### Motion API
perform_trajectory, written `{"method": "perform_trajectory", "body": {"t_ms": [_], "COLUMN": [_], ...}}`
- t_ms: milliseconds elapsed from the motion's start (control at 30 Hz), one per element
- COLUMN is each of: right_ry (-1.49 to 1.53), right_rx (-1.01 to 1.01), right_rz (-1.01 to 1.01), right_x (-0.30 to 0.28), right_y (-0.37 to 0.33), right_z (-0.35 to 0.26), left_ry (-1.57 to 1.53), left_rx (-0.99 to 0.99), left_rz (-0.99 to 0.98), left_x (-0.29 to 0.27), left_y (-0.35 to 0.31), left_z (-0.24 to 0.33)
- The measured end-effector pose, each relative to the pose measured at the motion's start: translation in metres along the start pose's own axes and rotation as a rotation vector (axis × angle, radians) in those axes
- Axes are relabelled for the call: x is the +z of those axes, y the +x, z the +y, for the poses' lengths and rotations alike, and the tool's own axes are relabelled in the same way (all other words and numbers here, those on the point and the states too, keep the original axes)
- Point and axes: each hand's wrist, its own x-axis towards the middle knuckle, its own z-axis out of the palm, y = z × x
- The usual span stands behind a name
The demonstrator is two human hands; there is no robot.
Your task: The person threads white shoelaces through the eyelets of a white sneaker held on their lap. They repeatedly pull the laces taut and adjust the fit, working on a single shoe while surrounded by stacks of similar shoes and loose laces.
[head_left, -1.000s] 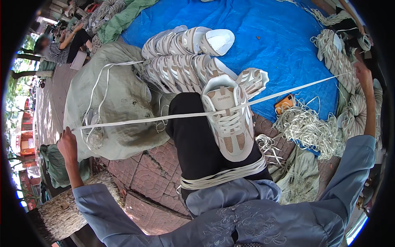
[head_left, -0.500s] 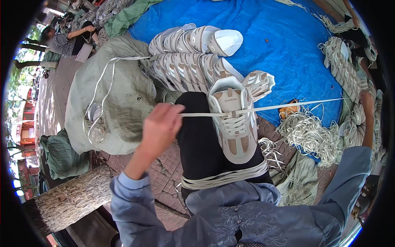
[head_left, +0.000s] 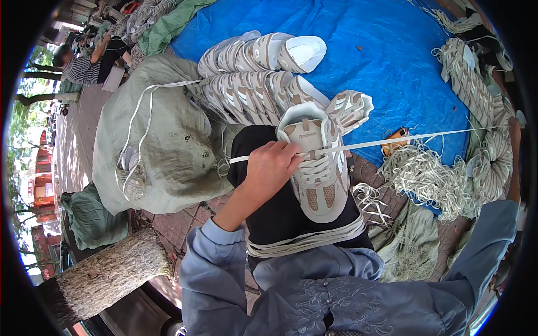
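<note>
A beige and white sneaker (head_left: pixel 324 196) rests on my black-trousered lap, its toe toward me and its front laced in part. My left hand (head_left: pixel 272 169) is closed on a flat white shoelace (head_left: pixel 392 140) beside the shoe's tongue, and a short piece sticks out to the left of my fingers. The lace crosses the shoe and runs taut to the far right. There my right hand (head_left: pixel 514 134), small and partly dark at the picture's rim, pulls its other stretch; its fingers barely show. A bundle of laces (head_left: pixel 305 238) lies across my thighs.
Rows of sneakers (head_left: pixel 241 95) stand on a blue tarp (head_left: pixel 392 61), with more shoes (head_left: pixel 468 84) at right. A heap of loose laces (head_left: pixel 426 179) lies right of my knees. A large grey-green sack (head_left: pixel 168 162) and a tree trunk (head_left: pixel 112 274) are at left. A person (head_left: pixel 84 67) sits far left.
My left hand has moved right along the lace, from left of my knee to the shoe's tongue. My right hand has gone slightly farther outward, with the lace still taut.
</note>
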Motion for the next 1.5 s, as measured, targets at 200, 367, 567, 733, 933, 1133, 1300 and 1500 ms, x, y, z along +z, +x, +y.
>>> {"method": "perform_trajectory", "body": {"t_ms": [200, 367, 567, 733, 933, 1133, 1300, 1500], "right_ry": [-0.137, 0.007, 0.974, 1.513, 1.114, 0.776, 0.889, 1.131], "right_rx": [-0.071, -0.141, -0.341, -0.622, -0.829, -0.976, -0.904, -0.723], "right_rz": [-0.181, -0.199, -0.125, 0.202, 0.351, 0.515, 0.668, 0.655], "right_x": [0.004, -0.010, -0.127, -0.228, -0.251, -0.254, -0.253, -0.246], "right_y": [-0.002, 0.003, 0.031, 0.050, 0.048, 0.043, 0.045, 0.044], "right_z": [-0.021, -0.158, -0.372, -0.519, -0.574, -0.576, -0.582, -0.596], "left_ry": [0.022, 0.108, 0.024, -0.063, -0.113, -0.129, -0.143, -0.342], "left_rx": [0.024, 0.015, -0.001, -0.133, -0.134, -0.097, -0.096, -0.137], "left_rz": [-0.142, -0.072, 0.045, -0.057, 0.027, -0.008, 0.036, 0.134], "left_x": [-0.009, 0.001, 0.001, -0.001, -0.002, -0.006, -0.008, -0.007], "left_y": [0.007, 0.007, 0.003, 0.010, 0.009, 0.005, 0.000, -0.007], "left_z": [0.001, 0.011, 0.002, -0.003, -0.005, -0.011, -0.013, -0.011]}}
